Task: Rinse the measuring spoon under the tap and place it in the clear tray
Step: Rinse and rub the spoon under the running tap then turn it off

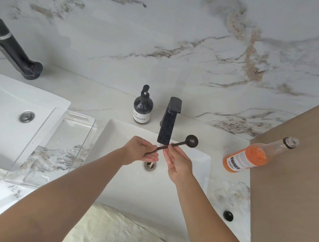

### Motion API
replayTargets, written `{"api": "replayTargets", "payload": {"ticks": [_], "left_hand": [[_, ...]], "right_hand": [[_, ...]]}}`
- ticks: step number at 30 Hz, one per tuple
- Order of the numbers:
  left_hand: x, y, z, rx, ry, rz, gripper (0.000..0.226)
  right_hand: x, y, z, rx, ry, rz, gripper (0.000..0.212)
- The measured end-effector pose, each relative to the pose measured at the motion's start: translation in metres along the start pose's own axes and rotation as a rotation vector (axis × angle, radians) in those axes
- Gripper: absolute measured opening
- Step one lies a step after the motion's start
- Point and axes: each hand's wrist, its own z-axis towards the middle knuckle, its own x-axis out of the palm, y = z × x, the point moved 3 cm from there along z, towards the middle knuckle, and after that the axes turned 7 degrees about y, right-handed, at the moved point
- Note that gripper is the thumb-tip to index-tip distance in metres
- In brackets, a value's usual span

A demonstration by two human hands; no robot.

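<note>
Both hands pinch the spoon (174, 144) under the tap (167, 127) — left hand (142, 151) on the handle's end, right hand (178, 161) mid-handle — probably so water runs over it. The tray (44, 130) waits at nine o'clock.

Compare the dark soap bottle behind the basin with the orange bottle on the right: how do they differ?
The soap bottle is dark, round-shouldered, with a black pump; the orange bottle is clear, ribbed and slim-necked, showing orange liquid and topped by a clear cap. The soap bottle stands left of the tap; the orange bottle stands at the right by the brown panel, appearing to lean in this wide-angle view. Both carry a label and sit untouched.
</note>
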Motion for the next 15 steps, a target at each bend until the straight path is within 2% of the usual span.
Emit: {"api": "replayTargets", "payload": {"ticks": [3, 5, 8, 11, 15], "left_hand": [[-0.006, 0.001, -0.006, -0.025, 0.081, -0.178, 0.024], [-0.011, 0.002, -0.010, -0.052, 0.135, -0.248, 0.027], [-0.015, 0.002, -0.015, -0.058, 0.141, -0.202, 0.026], [-0.014, 0.003, -0.016, -0.045, 0.090, -0.118, 0.024], [-0.011, 0.010, -0.018, -0.023, 0.102, -0.095, 0.023]], "right_hand": [[0.007, -0.006, 0.002, 0.004, 0.007, -0.002, 0.026], [0.009, -0.008, 0.003, 0.005, 0.008, 0.001, 0.031], [0.009, -0.014, 0.004, 0.017, 0.045, -0.004, 0.031], [0.010, -0.019, 0.004, 0.020, 0.086, -0.045, 0.025], [0.008, -0.027, 0.000, 0.043, 0.103, -0.147, 0.015]]}}
